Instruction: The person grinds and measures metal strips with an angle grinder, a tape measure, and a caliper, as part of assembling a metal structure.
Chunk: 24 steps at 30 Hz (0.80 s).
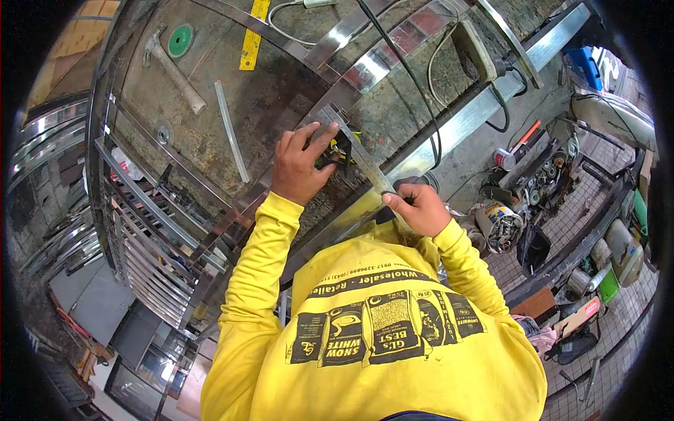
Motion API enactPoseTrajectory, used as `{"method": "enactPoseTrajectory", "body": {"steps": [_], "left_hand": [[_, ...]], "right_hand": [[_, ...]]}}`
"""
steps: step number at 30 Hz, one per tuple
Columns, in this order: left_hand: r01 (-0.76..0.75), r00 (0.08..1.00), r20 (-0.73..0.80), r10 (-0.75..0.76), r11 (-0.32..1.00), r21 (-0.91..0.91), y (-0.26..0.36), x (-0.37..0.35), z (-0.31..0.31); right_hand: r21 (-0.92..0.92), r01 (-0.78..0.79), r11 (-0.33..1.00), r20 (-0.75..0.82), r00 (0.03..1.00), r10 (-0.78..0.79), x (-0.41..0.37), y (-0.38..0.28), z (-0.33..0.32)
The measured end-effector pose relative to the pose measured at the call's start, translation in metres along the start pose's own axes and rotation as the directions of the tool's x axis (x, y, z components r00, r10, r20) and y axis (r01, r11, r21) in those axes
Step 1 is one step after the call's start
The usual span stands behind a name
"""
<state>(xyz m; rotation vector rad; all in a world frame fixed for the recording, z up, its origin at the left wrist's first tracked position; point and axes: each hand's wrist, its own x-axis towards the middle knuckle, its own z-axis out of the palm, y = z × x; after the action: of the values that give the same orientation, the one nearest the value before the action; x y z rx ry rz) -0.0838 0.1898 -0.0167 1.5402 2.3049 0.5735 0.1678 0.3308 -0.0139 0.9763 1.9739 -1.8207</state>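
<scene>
A narrow flat metal bar (365,160) runs slantwise between my hands over the workbench edge. My right hand (419,208) is closed round its near end, thumb on top. At the far end my left hand (302,160) rests with its fingertips on the bar and a dark small part beside it; thumb and fingers are apart. A dark tool with yellow bits (340,151) sits under the bar close to my left fingers, partly hidden. A long shiny metal tube (456,131) lies beneath the bar.
On the bench (260,91) lie a hammer (179,78), a green disc (180,41), a yellow ruler (253,35) and a thin metal strip (232,132). A power strip (474,50) with cables is at upper right. Tools and a bucket of parts (500,226) stand at right.
</scene>
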Motion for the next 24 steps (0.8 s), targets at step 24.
{"method": "enactPoseTrajectory", "body": {"steps": [24], "left_hand": [[-0.011, 1.0, -0.019, 0.011, 1.0, 0.012, -0.001, 0.0, 0.002]], "right_hand": [[0.093, 0.32, 0.943, -0.424, 0.869, -0.253, 0.049, -0.071, -0.021]]}}
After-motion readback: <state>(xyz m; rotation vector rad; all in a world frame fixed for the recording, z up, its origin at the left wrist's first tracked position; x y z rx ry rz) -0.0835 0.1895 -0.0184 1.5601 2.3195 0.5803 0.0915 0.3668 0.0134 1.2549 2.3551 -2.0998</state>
